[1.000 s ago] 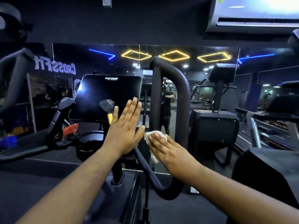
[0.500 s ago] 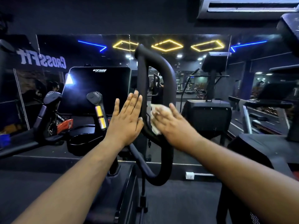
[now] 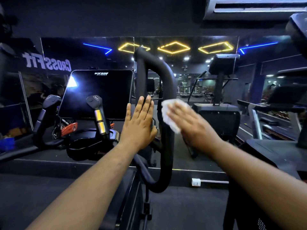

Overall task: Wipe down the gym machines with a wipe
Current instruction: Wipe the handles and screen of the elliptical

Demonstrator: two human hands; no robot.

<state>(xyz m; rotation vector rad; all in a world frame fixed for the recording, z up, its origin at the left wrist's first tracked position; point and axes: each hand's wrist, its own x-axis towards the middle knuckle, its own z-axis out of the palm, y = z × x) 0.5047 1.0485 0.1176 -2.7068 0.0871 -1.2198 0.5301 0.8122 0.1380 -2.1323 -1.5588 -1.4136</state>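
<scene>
White wipe (image 3: 169,113), black handle loop (image 3: 167,146).

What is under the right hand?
A white wipe lies under the right hand, pressed against the black loop handle. The hand covers much of the wipe, and the handle surface beneath is hidden.

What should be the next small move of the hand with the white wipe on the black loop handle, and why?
Probably slide the right hand with the wipe up the loop handle. The wipe lies flat against the handle's right bar at mid height, with the upper curve above it, and the left hand already steadies the left bar with straight fingers.
</scene>
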